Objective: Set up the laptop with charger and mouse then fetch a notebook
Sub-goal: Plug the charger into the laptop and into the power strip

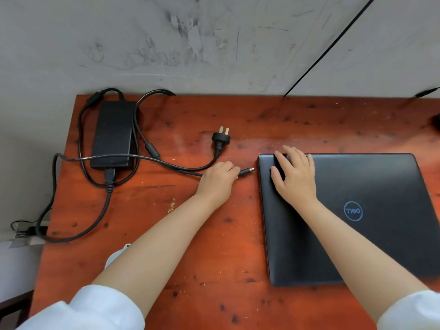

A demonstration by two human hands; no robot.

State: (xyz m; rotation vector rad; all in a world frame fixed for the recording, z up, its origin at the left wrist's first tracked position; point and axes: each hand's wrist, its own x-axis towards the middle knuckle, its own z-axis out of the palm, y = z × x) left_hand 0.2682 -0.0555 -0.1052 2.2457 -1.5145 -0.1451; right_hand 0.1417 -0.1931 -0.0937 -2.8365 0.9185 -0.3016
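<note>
A closed black laptop (371,234) lies on the right half of the red-brown wooden table (190,246). My right hand (295,177) rests flat on its far left corner, fingers spread. My left hand (217,178) pinches the charger's barrel connector (247,171), whose tip points at the laptop's left edge, a small gap away. The black charger brick (113,134) sits at the table's far left with its cables looped around it. The wall plug (221,138) lies loose on the table, prongs facing the wall. No mouse or notebook is identifiable.
A grey scuffed wall (214,44) rises right behind the table. A cable loop (51,210) hangs over the table's left edge above a power strip (31,231) on the floor. A small dark object (437,121) sits at the far right edge.
</note>
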